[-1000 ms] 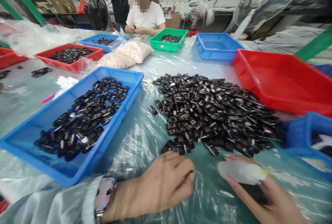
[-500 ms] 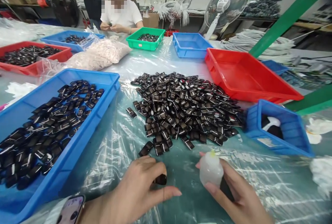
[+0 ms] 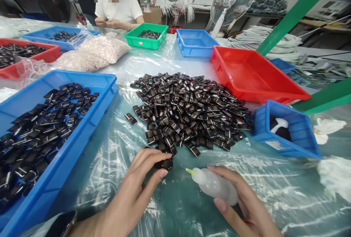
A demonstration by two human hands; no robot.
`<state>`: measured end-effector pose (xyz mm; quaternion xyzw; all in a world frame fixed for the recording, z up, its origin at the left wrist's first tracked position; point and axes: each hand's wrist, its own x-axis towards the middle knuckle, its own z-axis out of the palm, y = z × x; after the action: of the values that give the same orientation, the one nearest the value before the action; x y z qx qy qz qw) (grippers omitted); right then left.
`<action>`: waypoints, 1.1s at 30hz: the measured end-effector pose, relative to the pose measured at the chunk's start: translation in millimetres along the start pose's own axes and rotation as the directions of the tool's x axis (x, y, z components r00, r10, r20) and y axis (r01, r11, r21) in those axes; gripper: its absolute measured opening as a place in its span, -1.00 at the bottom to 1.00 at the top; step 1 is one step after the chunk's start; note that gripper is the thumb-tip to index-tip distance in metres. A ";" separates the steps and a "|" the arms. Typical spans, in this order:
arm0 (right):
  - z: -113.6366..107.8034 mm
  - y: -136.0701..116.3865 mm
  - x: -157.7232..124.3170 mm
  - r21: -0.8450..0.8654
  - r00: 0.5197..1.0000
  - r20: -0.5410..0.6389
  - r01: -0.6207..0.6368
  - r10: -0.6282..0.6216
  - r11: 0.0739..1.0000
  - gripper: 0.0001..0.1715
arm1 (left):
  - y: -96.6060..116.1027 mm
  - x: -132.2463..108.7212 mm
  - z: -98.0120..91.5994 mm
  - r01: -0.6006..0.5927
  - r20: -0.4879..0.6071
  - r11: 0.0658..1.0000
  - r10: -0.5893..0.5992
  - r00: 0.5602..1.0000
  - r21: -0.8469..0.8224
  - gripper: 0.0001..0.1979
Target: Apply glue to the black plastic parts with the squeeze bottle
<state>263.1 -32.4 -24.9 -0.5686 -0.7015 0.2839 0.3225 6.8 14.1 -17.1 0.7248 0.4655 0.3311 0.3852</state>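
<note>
My left hand (image 3: 131, 196) pinches a small black part (image 3: 165, 164) between thumb and fingers at the near edge of a big pile of the same black parts (image 3: 189, 111) on the plastic-covered table. My right hand (image 3: 246, 207) grips a translucent squeeze bottle (image 3: 215, 185) lying tilted, its yellow tip pointing left toward the pinched part, a short gap away. A smartwatch shows on my left wrist.
A blue tray (image 3: 90, 127) with black parts sits at left, a red tray (image 3: 255, 76) at right, a small blue bin (image 3: 298, 134) beyond my right hand. White cloths (image 3: 334, 178) lie far right. Across the table a person in white works by a green tray (image 3: 146, 36).
My left hand has slid forward to the pile's edge, pinching one part. The bottle has tipped from upright to lying, tip pointing left. The view shifted rightward.
</note>
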 end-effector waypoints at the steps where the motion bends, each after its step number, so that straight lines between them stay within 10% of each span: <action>1: -1.4 2.1 0.1 -0.024 1.000 0.013 0.019 -0.018 1.000 -0.54 | 0.4 -0.4 -0.4 -0.009 -0.017 1.000 0.009 1.000 0.003 -0.75; 33: -20.2 -13.7 12.0 -0.072 0.980 0.072 0.189 -0.184 0.979 -0.38 | 6.5 -4.1 -6.9 -0.352 0.118 0.916 0.335 0.935 0.193 -0.74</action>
<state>268.6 -22.6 -0.1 -0.5030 -0.7724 0.2431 0.3020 2.3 10.3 -8.7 0.8451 0.3470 0.3121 0.2607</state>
